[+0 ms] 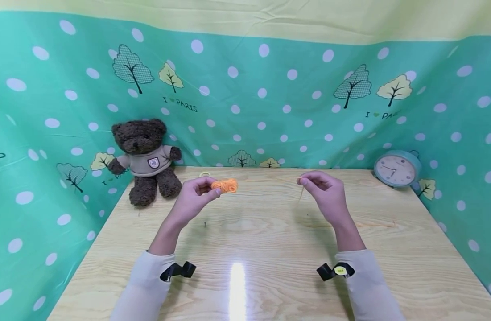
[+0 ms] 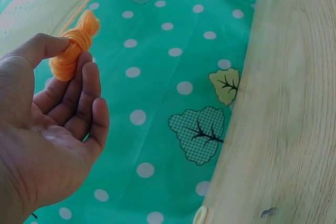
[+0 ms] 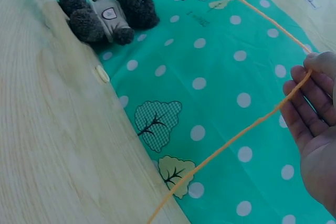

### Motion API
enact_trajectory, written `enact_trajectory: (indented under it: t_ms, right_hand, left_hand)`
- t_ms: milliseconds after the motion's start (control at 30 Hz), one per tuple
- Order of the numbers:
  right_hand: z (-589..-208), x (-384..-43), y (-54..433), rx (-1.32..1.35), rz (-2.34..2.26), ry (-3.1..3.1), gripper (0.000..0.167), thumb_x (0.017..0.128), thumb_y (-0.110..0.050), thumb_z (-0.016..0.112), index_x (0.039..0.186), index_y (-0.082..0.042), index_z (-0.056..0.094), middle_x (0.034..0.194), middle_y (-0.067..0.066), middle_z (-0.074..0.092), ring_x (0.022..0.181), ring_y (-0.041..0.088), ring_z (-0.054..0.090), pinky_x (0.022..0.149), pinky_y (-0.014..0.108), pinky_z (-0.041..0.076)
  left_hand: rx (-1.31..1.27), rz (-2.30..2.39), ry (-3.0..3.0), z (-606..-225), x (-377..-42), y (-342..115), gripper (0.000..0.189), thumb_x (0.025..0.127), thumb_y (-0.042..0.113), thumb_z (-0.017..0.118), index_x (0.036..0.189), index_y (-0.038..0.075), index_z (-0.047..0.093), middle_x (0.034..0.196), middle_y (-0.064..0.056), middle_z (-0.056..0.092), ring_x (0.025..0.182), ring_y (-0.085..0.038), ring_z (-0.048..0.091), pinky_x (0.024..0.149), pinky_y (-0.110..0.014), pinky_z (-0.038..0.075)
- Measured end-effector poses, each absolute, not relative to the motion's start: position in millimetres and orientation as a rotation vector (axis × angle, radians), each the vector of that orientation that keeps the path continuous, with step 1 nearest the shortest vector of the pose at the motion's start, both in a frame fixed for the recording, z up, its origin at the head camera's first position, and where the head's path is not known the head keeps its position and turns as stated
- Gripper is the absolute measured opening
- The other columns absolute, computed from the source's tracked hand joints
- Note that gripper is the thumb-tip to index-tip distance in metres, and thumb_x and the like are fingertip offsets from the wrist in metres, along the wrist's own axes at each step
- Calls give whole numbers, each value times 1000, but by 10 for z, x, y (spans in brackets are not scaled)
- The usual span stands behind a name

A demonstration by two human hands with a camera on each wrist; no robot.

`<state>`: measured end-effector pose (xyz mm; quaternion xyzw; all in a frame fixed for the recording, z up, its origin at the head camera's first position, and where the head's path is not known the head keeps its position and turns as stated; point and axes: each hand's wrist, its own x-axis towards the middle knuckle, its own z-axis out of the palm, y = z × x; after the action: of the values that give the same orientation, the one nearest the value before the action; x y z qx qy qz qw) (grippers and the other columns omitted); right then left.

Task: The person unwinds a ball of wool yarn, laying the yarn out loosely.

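Note:
Between thumb and fingers, my left hand (image 1: pixel 195 198) pinches a small wound bundle of orange yarn (image 1: pixel 225 185) above the table. The left wrist view shows the bundle (image 2: pixel 73 48) wrapped around its middle, with one strand leaving its top. Off to the right, my right hand (image 1: pixel 323 194) pinches that strand at thumb and fingertip. In the right wrist view the yarn strand (image 3: pixel 252 8) runs straight from the bundle to the right hand (image 3: pixel 315 114), and its other part slants down toward the table. A length of strand (image 1: pixel 375 224) lies on the tabletop beyond the right wrist.
A dark teddy bear (image 1: pixel 142 156) in a grey shirt sits at the table's back left. A teal alarm clock (image 1: pixel 397 168) stands at the back right. A pale ring (image 1: pixel 205 174) lies behind my left hand on the wooden table (image 1: pixel 269 285). Green dotted cloth (image 1: pixel 261 111) hangs around.

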<state>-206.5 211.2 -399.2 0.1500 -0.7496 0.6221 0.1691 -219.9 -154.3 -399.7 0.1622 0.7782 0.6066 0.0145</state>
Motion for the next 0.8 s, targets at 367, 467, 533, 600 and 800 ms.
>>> enact_trajectory:
  t_ms: [367, 467, 533, 600, 800]
  right_hand:
    - [-3981, -2079, 2301, 395, 1752, -2103, 22, 100, -14, 69, 108, 6, 71, 97, -13, 77, 95, 4, 73, 89, 16, 57]
    - [-3986, -2063, 2353, 401, 1743, -2119, 21, 100, -13, 69, 107, 7, 71, 97, -13, 76, 95, 4, 72, 88, 16, 58]
    - [-3994, -2046, 2394, 402, 1737, -2137, 21, 100, -12, 69, 108, 7, 70, 97, -12, 76, 95, 4, 72, 87, 15, 58]
    - [-4003, -2027, 2440, 386, 1731, -2148, 21, 100, -13, 69, 108, 7, 71, 97, -12, 76, 95, 4, 72, 87, 15, 58]
    - [-4031, -1963, 2573, 326, 1712, -2146, 20, 100, -11, 68, 108, 8, 70, 96, -13, 76, 93, 2, 72, 87, 14, 57]
  left_hand:
    - [511, 1879, 2428, -3983, -2191, -1530, 22, 98, 16, 72, 109, -3, 68, 104, -3, 66, 90, -14, 66, 78, -22, 57]
    - [504, 1877, 2429, -3979, -2188, -1531, 21, 98, 15, 71, 109, -2, 68, 105, -3, 65, 90, -18, 66, 77, -23, 57]
    - [504, 1880, 2431, -3974, -2182, -1536, 21, 98, 15, 71, 109, -2, 68, 105, -4, 65, 90, -21, 66, 76, -23, 56]
    - [502, 1879, 2432, -3969, -2175, -1538, 20, 98, 15, 72, 109, -2, 68, 104, -4, 66, 90, -22, 66, 76, -23, 56]
    - [508, 1871, 2430, -3967, -2174, -1535, 21, 99, 16, 71, 110, -2, 68, 104, -1, 66, 91, -21, 66, 76, -23, 56]
